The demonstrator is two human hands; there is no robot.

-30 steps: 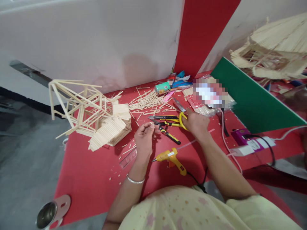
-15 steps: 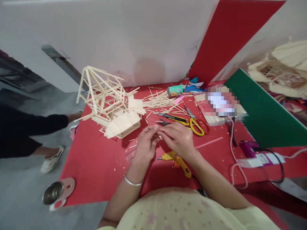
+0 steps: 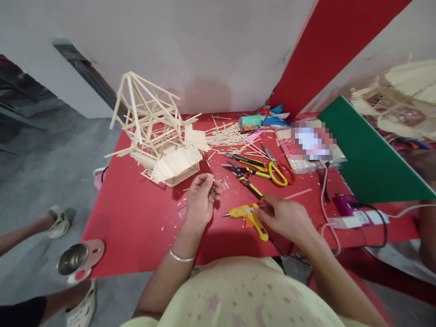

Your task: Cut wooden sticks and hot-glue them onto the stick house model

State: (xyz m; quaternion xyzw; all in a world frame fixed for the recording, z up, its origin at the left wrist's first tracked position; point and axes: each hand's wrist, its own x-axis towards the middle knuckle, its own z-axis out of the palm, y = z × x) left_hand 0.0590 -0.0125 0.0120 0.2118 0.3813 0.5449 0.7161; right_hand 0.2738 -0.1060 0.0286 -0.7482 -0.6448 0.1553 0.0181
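My left hand (image 3: 200, 200) is raised over the red table with thumb and forefinger pinched together. A tiny pale piece seems to show at the fingertips, too small to name. My right hand (image 3: 284, 215) reaches down at the back end of a yellow hot glue gun (image 3: 242, 211), its fingers curved with a gap between thumb and forefinger. The glue gun lies on its side, nozzle pointing left. Beyond my left hand stands a model house frame of thin wooden sticks (image 3: 177, 163). Pliers (image 3: 250, 186) lie just past the glue gun.
Loose sticks (image 3: 226, 136), a green can (image 3: 250, 122), a box cutter (image 3: 248, 161) and yellow-handled scissors (image 3: 277, 175) lie toward the back. A green board (image 3: 378, 159), power strip (image 3: 350, 221) and cables are on the right. A metal cup (image 3: 73, 259) hangs at the left edge. Another person's legs show at left.
My hands have parted. The right moved right and down to the back of the glue gun, while the left stayed pinched, uncovering the pliers. The other person's legs have shifted.
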